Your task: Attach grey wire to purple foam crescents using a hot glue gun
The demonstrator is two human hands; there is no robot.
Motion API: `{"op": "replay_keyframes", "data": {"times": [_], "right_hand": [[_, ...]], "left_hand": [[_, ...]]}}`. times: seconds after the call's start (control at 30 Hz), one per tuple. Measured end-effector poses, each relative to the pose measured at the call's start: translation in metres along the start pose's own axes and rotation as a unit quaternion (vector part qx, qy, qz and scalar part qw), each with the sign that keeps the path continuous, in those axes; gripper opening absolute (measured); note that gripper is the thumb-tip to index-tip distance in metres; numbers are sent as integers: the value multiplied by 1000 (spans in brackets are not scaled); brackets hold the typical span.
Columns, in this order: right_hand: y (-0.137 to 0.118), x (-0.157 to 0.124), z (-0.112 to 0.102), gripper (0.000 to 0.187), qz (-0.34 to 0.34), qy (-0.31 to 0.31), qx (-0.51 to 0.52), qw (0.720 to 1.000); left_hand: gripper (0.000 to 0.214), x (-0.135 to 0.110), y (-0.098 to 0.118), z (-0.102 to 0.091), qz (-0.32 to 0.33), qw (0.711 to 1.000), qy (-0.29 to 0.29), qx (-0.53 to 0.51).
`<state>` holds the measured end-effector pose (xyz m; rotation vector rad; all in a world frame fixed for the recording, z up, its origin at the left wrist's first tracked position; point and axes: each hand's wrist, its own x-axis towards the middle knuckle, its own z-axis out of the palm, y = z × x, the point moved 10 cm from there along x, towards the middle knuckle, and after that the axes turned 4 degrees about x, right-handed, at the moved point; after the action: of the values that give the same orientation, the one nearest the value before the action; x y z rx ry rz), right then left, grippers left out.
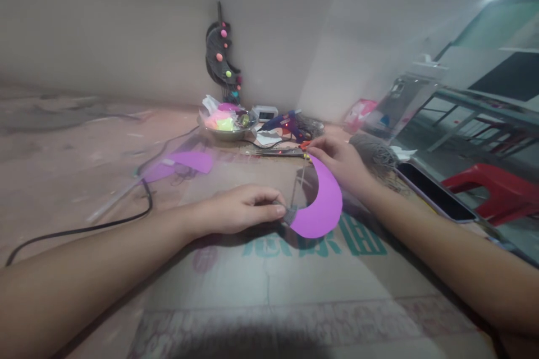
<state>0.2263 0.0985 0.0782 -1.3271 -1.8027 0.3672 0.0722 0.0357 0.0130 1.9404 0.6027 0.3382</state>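
A purple crescent cutout [328, 202] is held above the cardboard between my two hands. My left hand [248, 210] pinches its lower tip, where grey yarn [290, 215] is wound round the end. At the upper tip, the fingers of my right hand [337, 160] are closed. A thin grey strand runs from the wound end up toward those right fingertips; whether they also grip it I cannot tell. Right of my right wrist lies a ball of grey yarn [373, 151].
Printed cardboard [236, 291] covers the worktop. Behind are a metal bowl [227, 133] of craft pieces, a blue glue gun [286, 124] and a decorated grey crescent [217, 56] against the wall. Purple scraps [191, 161] and a black cable [84, 229] lie left, a phone [435, 190] right.
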Motion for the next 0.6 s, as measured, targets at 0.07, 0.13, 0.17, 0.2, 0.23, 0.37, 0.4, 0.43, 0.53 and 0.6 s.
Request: {"op": "replay_keyframes", "data": {"times": [0.07, 0.13, 0.17, 0.2, 0.23, 0.37, 0.4, 0.43, 0.53, 0.6], "right_hand": [[7, -2, 6, 20, 27, -15, 36, 999], [14, -4, 11, 22, 58, -23, 75, 995], [16, -6, 12, 23, 70, -25, 92, 993], [18, -7, 14, 25, 80, -29, 104, 991], [18, -8, 16, 26, 88, -33, 113, 989], [13, -9, 16, 29, 91, -45, 103, 990], [12, -9, 16, 28, 84, -48, 89, 991], [11, -9, 16, 28, 76, -50, 74, 993], [8, -6, 17, 22, 28, -59, 35, 997], [2, -4, 16, 22, -27, -61, 9, 998]], "left_hand": [[28, 0, -1, -1, 2, 1000, 6, -7], [30, 0, -1, -2, 9, 1000, 12, -14], [30, 0, -1, -3, 14, 1000, 12, -16], [30, 0, 0, -3, 19, 1000, 10, -16], [30, 0, 1, -2, 24, 1000, 7, -15], [27, 0, 3, 1, 32, 999, -16, -12], [27, 0, 3, 2, 34, 999, -20, -12], [28, 0, 4, 3, 35, 999, -23, -12], [31, 1, 2, -2, 32, 999, 9, -10], [32, 2, -1, -9, 19, 998, 52, -12]]}}
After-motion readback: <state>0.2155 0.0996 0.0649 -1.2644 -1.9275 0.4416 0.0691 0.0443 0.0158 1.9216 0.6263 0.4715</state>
